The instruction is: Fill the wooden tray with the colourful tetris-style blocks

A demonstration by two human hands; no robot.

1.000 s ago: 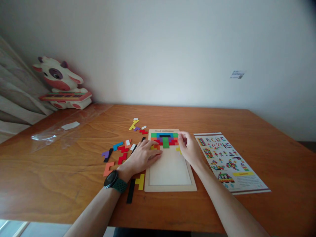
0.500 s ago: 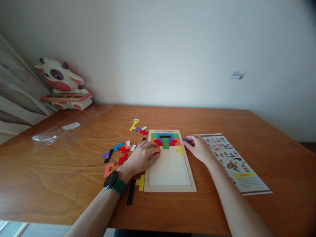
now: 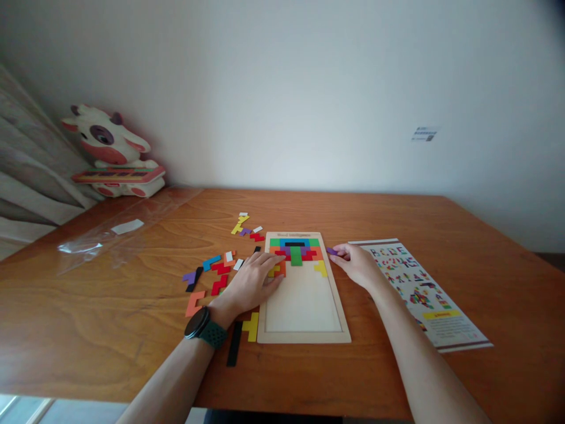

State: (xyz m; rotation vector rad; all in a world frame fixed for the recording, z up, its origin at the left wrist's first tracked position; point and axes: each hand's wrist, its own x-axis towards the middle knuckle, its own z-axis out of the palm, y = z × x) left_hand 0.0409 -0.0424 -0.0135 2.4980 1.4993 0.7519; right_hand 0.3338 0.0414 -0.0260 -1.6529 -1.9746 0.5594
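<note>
A cow toy [image 3: 110,150] sits at the counter's [image 3: 110,330] far left corner beside a clear plastic bag [image 3: 110,235], with a printed sheet [image 3: 424,291] lying at right.

Left hand [image 3: 251,282] flat on left edge of puzzle board [image 3: 303,306], fingers [image 3: 274,272] on orange piece [image 3: 281,268]. Right hand [image 3: 358,265] on table [image 3: 110,306] beside board, touching purple piece [image 3: 332,251]. Loose pieces [image 3: 216,272] left, leaflet [image 3: 424,294] right.

Wooden table [image 3: 110,318], puzzle board [image 3: 304,338], loose pieces [image 3: 219,267], leaflet [image 3: 424,294]
</note>
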